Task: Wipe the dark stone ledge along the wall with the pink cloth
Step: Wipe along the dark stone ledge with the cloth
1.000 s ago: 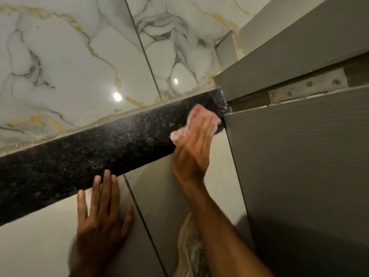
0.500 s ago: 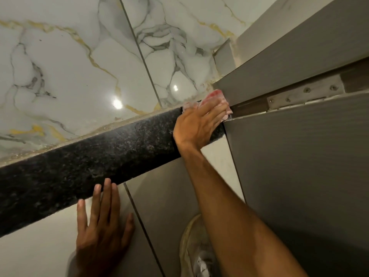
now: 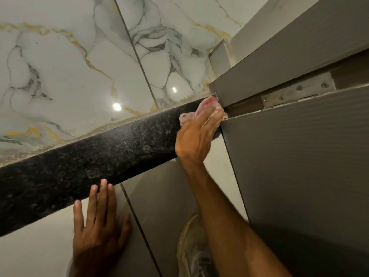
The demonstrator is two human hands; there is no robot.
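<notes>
Pink cloth (image 3: 207, 108), black-speckled ledge (image 3: 99, 156), gold-veined marble wall (image 3: 69, 66)

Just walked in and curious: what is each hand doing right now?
Left hand: open, flat on the grey wall tile, holding nothing.
Right hand: closed on the pink cloth, pressing it to the dark stone ledge.

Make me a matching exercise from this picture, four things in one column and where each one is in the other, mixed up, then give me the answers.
Things:
1. pink cloth
2. left hand
3. metal hinge
4. shoe

Places:
A. flat on the pale tile below the dark stone ledge
B. at the bottom of the view, beside the right forearm
C. under the right hand, at the ledge's end by the grey door
D. screwed on between the grey panels, upper right

Pairs: 1-C, 2-A, 3-D, 4-B
</notes>
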